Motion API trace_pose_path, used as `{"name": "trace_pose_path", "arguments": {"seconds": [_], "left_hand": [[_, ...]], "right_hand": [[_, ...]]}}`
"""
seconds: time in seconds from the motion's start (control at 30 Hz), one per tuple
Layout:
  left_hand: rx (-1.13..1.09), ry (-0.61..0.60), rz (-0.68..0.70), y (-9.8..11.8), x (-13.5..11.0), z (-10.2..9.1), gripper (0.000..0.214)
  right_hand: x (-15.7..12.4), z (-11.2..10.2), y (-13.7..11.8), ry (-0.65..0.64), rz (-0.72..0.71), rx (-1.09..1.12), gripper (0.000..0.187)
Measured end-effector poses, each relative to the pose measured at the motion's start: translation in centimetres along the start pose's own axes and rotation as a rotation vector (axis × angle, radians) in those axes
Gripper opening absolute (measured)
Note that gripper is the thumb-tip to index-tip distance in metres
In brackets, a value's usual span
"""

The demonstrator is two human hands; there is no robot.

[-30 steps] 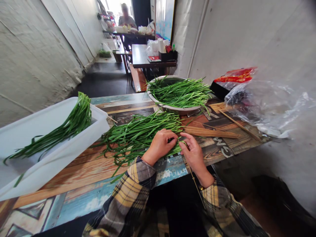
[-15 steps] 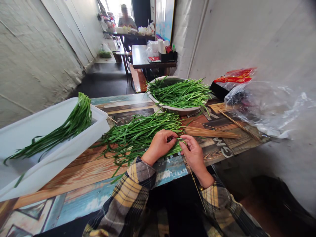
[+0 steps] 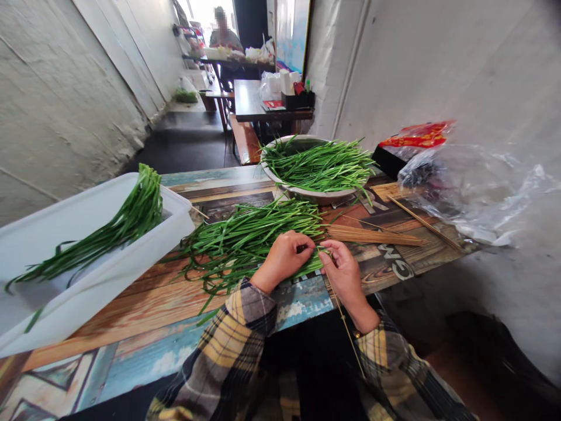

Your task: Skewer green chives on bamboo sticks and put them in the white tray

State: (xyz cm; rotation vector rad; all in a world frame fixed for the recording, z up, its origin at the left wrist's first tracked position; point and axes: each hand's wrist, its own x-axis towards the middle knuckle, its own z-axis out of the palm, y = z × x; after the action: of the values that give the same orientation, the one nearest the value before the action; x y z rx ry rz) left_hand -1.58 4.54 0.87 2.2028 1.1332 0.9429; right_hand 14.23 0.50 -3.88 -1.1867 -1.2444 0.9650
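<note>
At the centre of the frame my right hand [image 3: 342, 266] pinches a thin skewer [image 3: 349, 331], which slants down toward the lower edge. My left hand [image 3: 291, 254] is curled just beside it, over the green stalks [image 3: 249, 234] heaped left of centre (whether its fingertips grip one, I cannot tell). More skewers [image 3: 372, 235] lie right of centre, below the heaped bowl [image 3: 318, 195].
</note>
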Motion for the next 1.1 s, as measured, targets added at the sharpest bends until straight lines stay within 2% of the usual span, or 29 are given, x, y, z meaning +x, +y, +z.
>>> {"name": "trace_pose_path", "arguments": {"seconds": [0.27,0.6,0.93,1.1], "left_hand": [[0.068,-0.063,0.057,0.1,0.0,-0.2,0.016],[0.082,-0.043,-0.034,0.4,-0.1,-0.4,0.011],[0.035,-0.037,-0.048,0.5,-0.1,-0.3,0.010],[0.035,-0.100,0.028,0.7,-0.1,-0.6,0.008]], "right_hand": [[0.1,-0.1,0.2,0.025,0.011,-0.004,0.024],[-0.2,-0.2,-0.5,0.001,0.012,-0.014,0.026],[-0.1,-0.2,-0.7,-0.017,0.007,-0.035,0.023],[-0.1,-0.3,-0.7,-0.044,0.005,-0.088,0.026]]}}
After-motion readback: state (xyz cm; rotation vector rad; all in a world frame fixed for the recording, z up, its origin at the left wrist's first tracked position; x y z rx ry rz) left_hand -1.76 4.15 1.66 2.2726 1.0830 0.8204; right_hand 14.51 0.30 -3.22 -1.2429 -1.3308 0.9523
